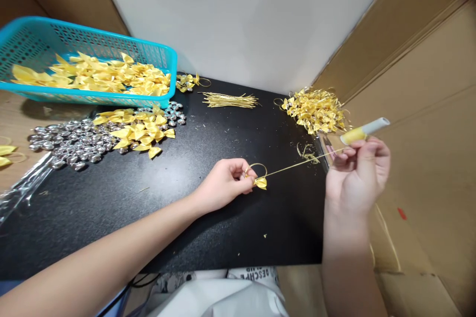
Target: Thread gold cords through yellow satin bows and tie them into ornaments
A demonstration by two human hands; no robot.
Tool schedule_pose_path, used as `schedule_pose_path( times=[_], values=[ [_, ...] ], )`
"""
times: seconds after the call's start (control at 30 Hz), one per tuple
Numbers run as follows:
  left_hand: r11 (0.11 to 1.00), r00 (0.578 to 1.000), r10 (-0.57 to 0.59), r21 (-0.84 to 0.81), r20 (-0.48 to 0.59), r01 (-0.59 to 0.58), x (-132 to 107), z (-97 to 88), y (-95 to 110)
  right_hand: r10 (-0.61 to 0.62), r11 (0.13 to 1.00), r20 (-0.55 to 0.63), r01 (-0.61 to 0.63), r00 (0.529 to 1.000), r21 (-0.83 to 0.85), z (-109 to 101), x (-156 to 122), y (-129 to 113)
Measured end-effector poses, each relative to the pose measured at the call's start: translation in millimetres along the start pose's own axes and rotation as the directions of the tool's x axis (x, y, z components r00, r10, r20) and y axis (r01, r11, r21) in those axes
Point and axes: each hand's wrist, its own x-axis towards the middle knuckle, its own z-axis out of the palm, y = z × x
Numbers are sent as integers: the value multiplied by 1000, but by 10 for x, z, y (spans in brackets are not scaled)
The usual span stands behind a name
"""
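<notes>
My left hand (226, 184) pinches a small yellow ribbon bow (261, 183) above the black table, near its front middle. A thin loop of gold cord (263, 165) stands up from the bow. From the bow a gold thread (297, 164) runs taut up to my right hand (355, 173), which is raised at the table's right edge. Its fingers are closed around a white tube (372, 126) with a yellow lower part. The tube tilts up to the right. Where exactly the thread meets tube and fingers is hard to make out.
A turquoise basket (122, 95) of yellow bows stands back left. Before it lie silver beads (82, 138) and loose bows (143, 131). A bundle of gold cords (230, 100) lies at the back; looped bows (314, 111) are heaped right. Cardboard (420, 109) walls the right side.
</notes>
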Motion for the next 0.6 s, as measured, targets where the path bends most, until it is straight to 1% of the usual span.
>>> schedule_pose_path(
  times=[0.1,0.2,0.3,0.4,0.53,0.6],
  values=[
    [1000,1000,-8,-30,-3,8,5,4,-5,48,999,10,-48,999,21,-10,17,9],
    [998,1000,-5,-69,-17,4,6,7,-1,160,987,71,-162,985,23,8,-5,46],
    [997,1000,11,-82,-28,-13,3,10,9,258,963,145,-267,955,45,23,-30,82],
    [997,999,13,-80,-34,-16,0,11,19,328,926,227,-360,917,114,23,-29,87],
    [997,999,9,-78,-35,-12,-5,13,28,403,840,309,-482,862,249,19,-4,43],
    [997,999,5,-77,-32,-8,-8,16,29,412,806,340,-512,845,297,17,-7,21]
  ],
)
